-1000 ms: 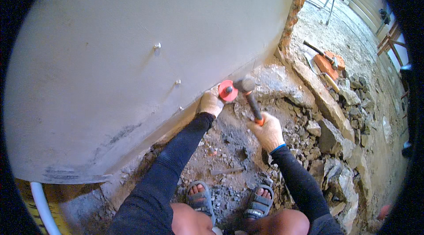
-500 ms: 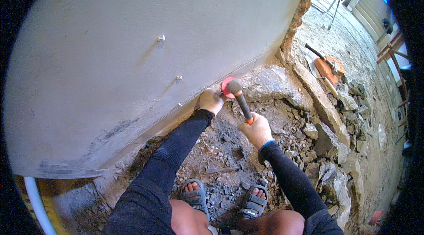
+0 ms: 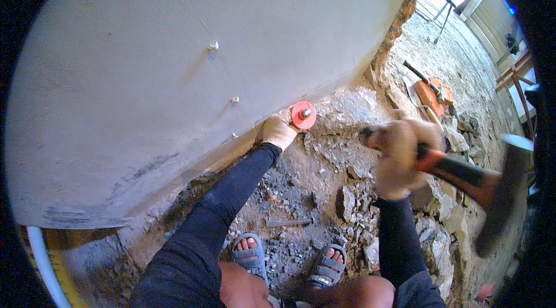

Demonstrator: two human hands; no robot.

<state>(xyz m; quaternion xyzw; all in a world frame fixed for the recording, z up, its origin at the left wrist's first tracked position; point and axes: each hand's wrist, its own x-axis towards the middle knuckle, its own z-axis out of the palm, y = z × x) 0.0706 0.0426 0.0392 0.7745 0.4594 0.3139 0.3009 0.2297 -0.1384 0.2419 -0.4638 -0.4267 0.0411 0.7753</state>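
Observation:
My left hand (image 3: pixel 279 132), in a pale glove, is closed around a chisel with a round red hand guard (image 3: pixel 302 116). The chisel's metal striking end pokes up through the guard, and its lower part is hidden behind the guard and hand. This hand is low against the base of the grey wall (image 3: pixel 150 88). My right hand (image 3: pixel 408 154), gloved and blurred by motion, grips a hammer (image 3: pixel 463 180) with an orange-and-black handle. The hammer's dark head is swung out to the far right, well apart from the chisel.
Broken rubble (image 3: pixel 428 233) covers the ground on the right. A flat metal bar (image 3: pixel 289 223) lies before my sandalled feet. Farther off, another hammer (image 3: pixel 425 82) rests by an orange brick (image 3: pixel 430 98) and a trowel (image 3: pixel 412 91). A pale pipe (image 3: pixel 46 267) runs at lower left.
My right hand has swung the hammer away from the chisel's end, out to the right and toward me. My left hand has stayed on the chisel at the wall base.

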